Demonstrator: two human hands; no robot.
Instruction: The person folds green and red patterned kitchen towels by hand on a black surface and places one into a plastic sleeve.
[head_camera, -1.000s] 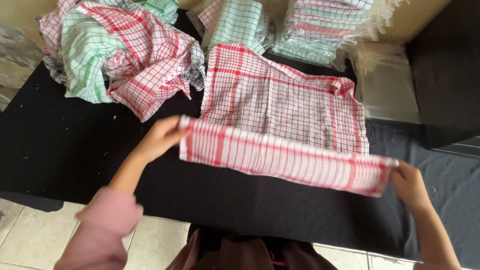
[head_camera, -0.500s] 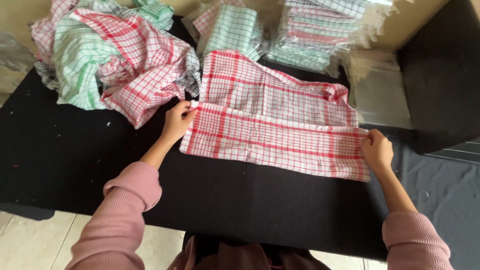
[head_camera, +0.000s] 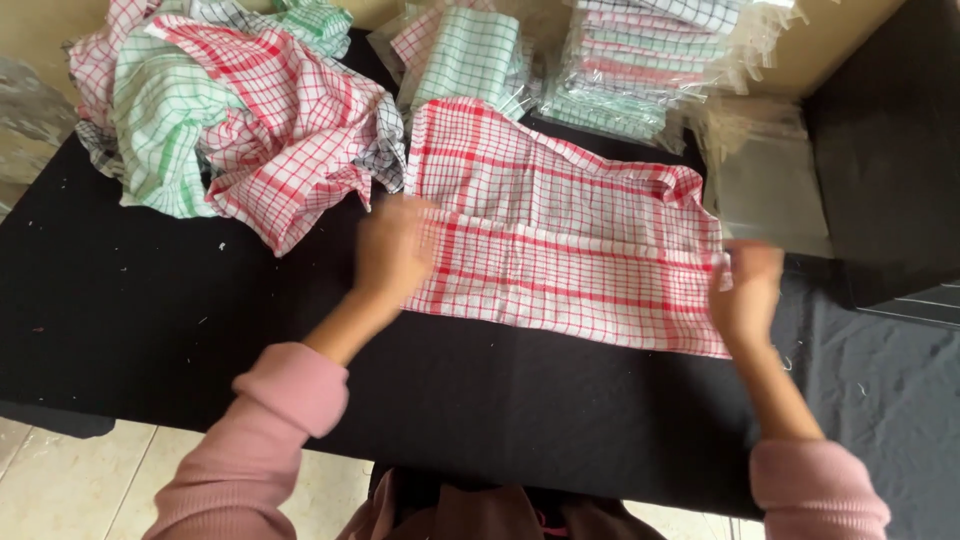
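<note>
A red-and-white checked cloth (head_camera: 560, 220) lies on the black table cover (head_camera: 150, 320), its near part folded over into a band. My left hand (head_camera: 392, 252) rests on the band's left end. My right hand (head_camera: 748, 290) is at the band's right end. Both hands are blurred, and their fingers lie on the cloth edge; whether they pinch it is unclear.
A loose heap of red, green and dark checked cloths (head_camera: 230, 120) sits at the back left. Bagged folded cloths (head_camera: 650, 60) are stacked at the back, with a green one (head_camera: 470, 55) beside them. A dark box (head_camera: 890, 150) stands at the right, clear plastic bags (head_camera: 765, 170) next to it.
The folded band, held up above the table a second ago, has been laid down over the cloth. Both hands have come down to the table with it, at its two ends.
</note>
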